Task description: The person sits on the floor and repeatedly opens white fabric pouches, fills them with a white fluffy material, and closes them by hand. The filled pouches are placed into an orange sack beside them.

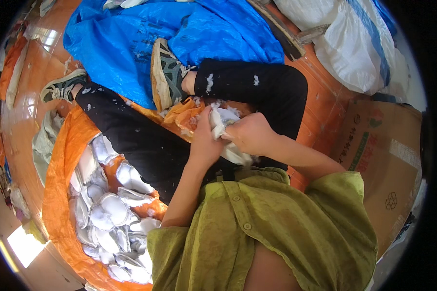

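Between my knees, both hands grip a soft white cloth piece point(219, 122). My left hand point(207, 140) is closed around its left side, thumb up along it. My right hand point(250, 134) pinches it from the right, fingers bent. Part of the piece hangs below my right hand, and its full shape is hidden by my fingers. Loose white fluff point(209, 82) clings to my black trousers and lies around the piece. Just beyond my left hand is crumpled orange sheeting point(182, 116) with fluff on it.
At my left lies an orange sack point(58, 194) holding many round white padded pieces point(109, 211). Blue sheeting point(116, 53) spreads ahead under my shoe. A wooden bar point(279, 31), a white woven sack point(347, 48) and a cardboard box point(381, 155) stand along the right.
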The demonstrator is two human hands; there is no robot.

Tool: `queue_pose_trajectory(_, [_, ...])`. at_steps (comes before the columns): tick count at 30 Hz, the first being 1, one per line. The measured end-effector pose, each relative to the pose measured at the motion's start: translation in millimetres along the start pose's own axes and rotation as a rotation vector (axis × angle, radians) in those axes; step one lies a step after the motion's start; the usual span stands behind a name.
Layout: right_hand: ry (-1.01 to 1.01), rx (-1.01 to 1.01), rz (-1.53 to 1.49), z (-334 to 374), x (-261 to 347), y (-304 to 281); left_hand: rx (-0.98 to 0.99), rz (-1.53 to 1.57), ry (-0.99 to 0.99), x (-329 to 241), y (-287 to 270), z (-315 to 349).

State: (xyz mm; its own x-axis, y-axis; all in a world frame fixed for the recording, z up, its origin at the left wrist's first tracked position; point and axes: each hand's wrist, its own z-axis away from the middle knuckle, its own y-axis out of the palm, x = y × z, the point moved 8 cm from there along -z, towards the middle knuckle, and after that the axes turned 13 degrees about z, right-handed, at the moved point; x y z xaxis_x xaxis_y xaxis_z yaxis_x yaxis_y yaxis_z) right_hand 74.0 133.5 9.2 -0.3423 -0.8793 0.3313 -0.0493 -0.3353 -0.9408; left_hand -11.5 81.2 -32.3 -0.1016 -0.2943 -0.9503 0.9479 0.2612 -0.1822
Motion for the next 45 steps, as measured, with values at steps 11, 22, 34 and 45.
queue_pose_trajectory(11, [0.216,-0.113,-0.083,12,-18,0,0.023,0.183,-0.011,27,6,-9])
queue_pose_trajectory(22, [0.575,-0.079,-0.192,12,-29,2,0.026,-0.534,-0.118,-4,16,18])
queue_pose_trajectory(34, [0.361,-0.044,-0.290,18,-23,21,-0.088,-0.428,0.052,-37,-12,26])
queue_pose_trajectory(45, [0.439,-0.162,-0.507,20,-31,22,-0.212,-0.261,0.268,-28,-27,25])
